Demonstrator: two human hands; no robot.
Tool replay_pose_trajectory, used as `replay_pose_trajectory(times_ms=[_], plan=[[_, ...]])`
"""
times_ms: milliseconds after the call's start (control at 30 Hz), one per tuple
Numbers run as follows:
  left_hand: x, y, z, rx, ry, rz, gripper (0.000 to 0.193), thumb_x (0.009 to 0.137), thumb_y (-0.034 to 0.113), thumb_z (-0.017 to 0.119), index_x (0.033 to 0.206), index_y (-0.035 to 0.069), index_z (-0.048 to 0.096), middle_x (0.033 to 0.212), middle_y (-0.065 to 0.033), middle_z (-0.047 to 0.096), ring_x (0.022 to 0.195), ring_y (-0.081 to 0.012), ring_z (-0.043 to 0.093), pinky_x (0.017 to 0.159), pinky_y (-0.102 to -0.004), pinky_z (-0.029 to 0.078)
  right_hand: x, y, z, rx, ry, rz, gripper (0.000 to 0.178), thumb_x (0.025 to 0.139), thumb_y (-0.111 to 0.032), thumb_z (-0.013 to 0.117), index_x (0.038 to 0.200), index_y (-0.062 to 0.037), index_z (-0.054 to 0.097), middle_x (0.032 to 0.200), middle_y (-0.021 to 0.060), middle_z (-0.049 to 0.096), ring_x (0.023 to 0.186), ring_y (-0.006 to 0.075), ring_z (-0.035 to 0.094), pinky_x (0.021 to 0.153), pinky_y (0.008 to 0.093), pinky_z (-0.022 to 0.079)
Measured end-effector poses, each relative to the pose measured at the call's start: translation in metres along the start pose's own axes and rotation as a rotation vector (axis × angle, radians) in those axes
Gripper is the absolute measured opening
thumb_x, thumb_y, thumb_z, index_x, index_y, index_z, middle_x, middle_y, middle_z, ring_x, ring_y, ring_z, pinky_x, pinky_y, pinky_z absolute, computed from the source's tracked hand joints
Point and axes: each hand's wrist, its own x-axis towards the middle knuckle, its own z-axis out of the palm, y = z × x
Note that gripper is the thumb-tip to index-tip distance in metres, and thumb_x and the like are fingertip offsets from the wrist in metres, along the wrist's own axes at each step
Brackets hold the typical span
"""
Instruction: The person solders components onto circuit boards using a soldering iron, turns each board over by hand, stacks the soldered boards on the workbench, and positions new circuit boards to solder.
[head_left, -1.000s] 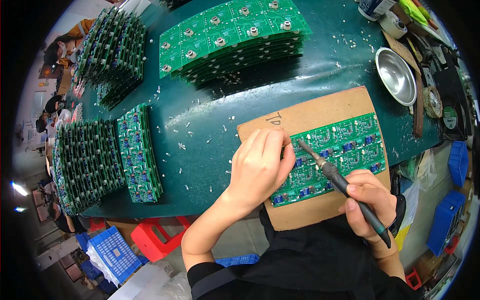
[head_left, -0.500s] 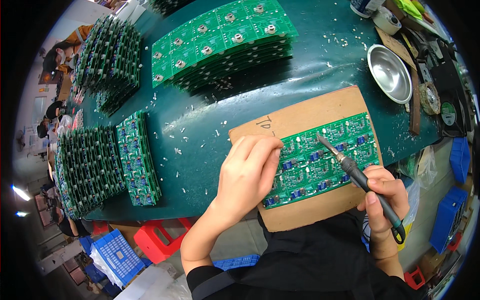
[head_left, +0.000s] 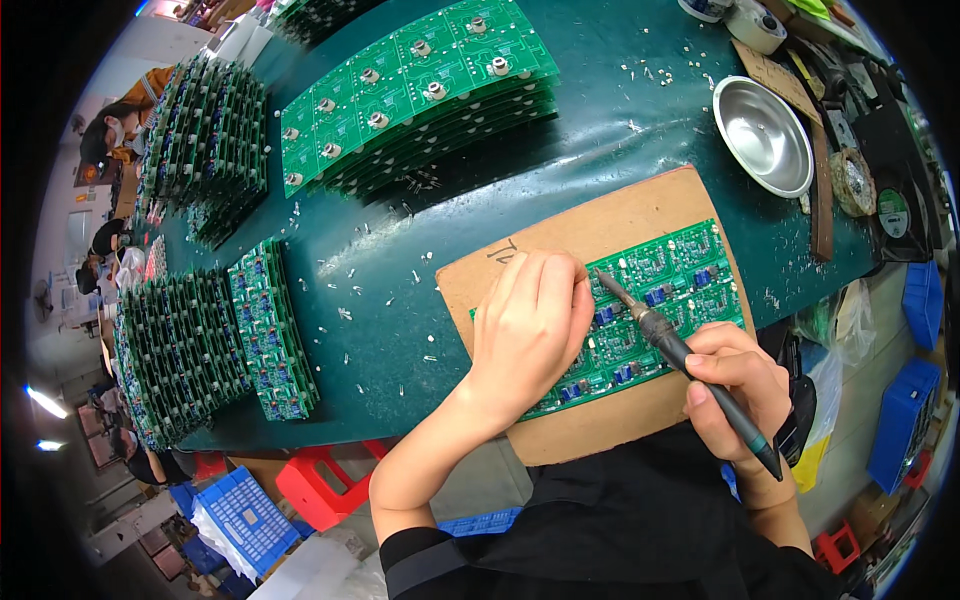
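A soldering iron [head_left: 668, 340] with a dark handle is gripped in my right hand [head_left: 742, 385], fingers wrapped round it. Its tip points up and left, at the upper part of a green circuit board panel [head_left: 690, 255], right beside my left fingertips. My left hand [head_left: 528, 325] covers the panel's left part, thumb and fingers pinched together. Whatever is in that pinch is hidden. White, blue and dark small components dot the panel, which lies on a sheet of brown cardboard [head_left: 640, 205] at the table's front edge.
Stacked green boards with round metal parts [head_left: 420, 60] stand at the back. More board stacks [head_left: 180, 345] line the left. A steel bowl [head_left: 763, 135], a tape roll [head_left: 853, 183] and tools lie at right. Small clippings litter the green table [head_left: 390, 330]. Red stools [head_left: 320, 485] stand below.
The iron's tip has moved left along the panel. My left hand has come further over the board, so its fingertips are now close to the tip. The view has shifted slightly.
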Motion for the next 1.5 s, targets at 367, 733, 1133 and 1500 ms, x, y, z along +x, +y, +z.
replay_pose_trajectory(times_ms=[367, 733, 1133, 1500], plan=[[0.005, 0.008, -0.001, 0.134, 0.03, 0.092, 0.015, 0.077, 0.001, 0.069, 0.085, 0.004, 0.057, 0.081, -0.0091, 0.06, 0.073, -0.0276, 0.059, 0.066, -0.0372, 0.048, 0.001, 0.001, -0.007, 0.013, 0.014, 0.03, 0.02, 0.076, 0.004, 0.064, 0.096, 0.0039, 0.06, 0.07, 0.0142, 0.061, 0.072, 0.0276, 0.063, 0.071, 0.0368, 0.052], [0.015, 0.017, -0.023, -0.074, -0.156, -0.063, 0.009, 0.085, 0.0, 0.063, 0.094, 0.004, 0.063, 0.09, -0.0134, 0.063, 0.083, -0.0305, 0.063, 0.071, -0.0357, 0.05, -0.018, 0.006, -0.037, 0.112, 0.218, 0.135, 0.016, 0.081, -0.001, 0.062, 0.097, 0.0027, 0.06, 0.086, 0.0184, 0.064, 0.08, 0.0254, 0.062, 0.072, 0.0338, 0.051], [0.029, 0.021, 0.021, -0.018, -0.081, 0.025, 0.017, 0.08, 0.0, 0.067, 0.091, 0.003, 0.055, 0.085, -0.0118, 0.06, 0.079, -0.0314, 0.061, 0.07, -0.0396, 0.049, -0.005, 0.008, -0.037, 0.074, 0.063, 0.173, 0.019, 0.077, 0.003, 0.064, 0.096, 0.0021, 0.061, 0.086, 0.0173, 0.064, 0.076, 0.0256, 0.064, 0.071, 0.0324, 0.052], [0.035, 0.029, 0.025, 0.116, -0.045, 0.122, 0.014, 0.078, 0.002, 0.069, 0.085, 0.005, 0.057, 0.082, -0.0084, 0.06, 0.075, -0.0277, 0.06, 0.067, -0.038, 0.048, -0.003, 0.013, -0.044, 0.075, 0.107, 0.124, 0.02, 0.075, 0.005, 0.062, 0.095, 0.0033, 0.062, 0.081, 0.0161, 0.063, 0.073, 0.0252, 0.062, 0.07, 0.0338, 0.051]])
